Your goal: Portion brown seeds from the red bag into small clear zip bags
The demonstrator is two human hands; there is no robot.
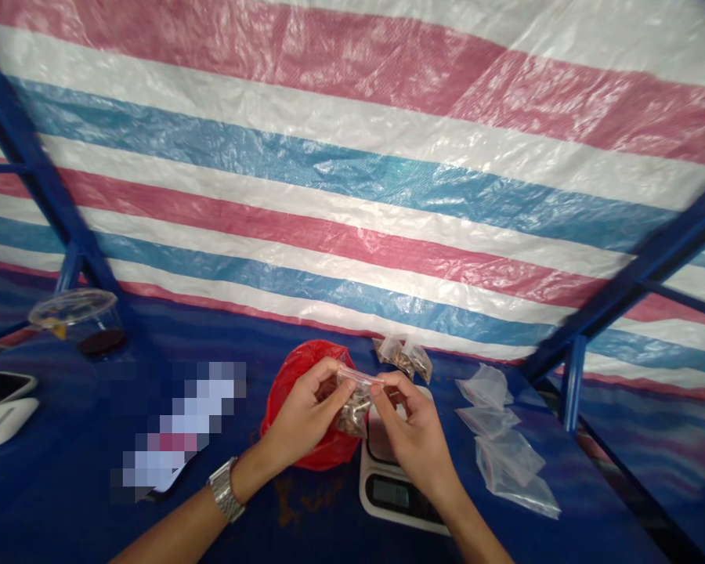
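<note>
Both my hands pinch the top edge of a small clear zip bag that has brownish bits inside. My left hand, a metal watch on its wrist, grips the bag's left side. At the right end of the seal, my right hand has thumb and fingers closed on it. The bag hangs in front of a red plastic bag and beside a white digital scale. The scale's display shows digits too blurred to read, and my right hand hides part of its body.
Several filled zip bags lie behind the scale. To the right are several flat zip bags. A pixelated object, a white case and a clear plastic cup stand on the left. Blue frame bars and striped sheeting enclose the blue tabletop.
</note>
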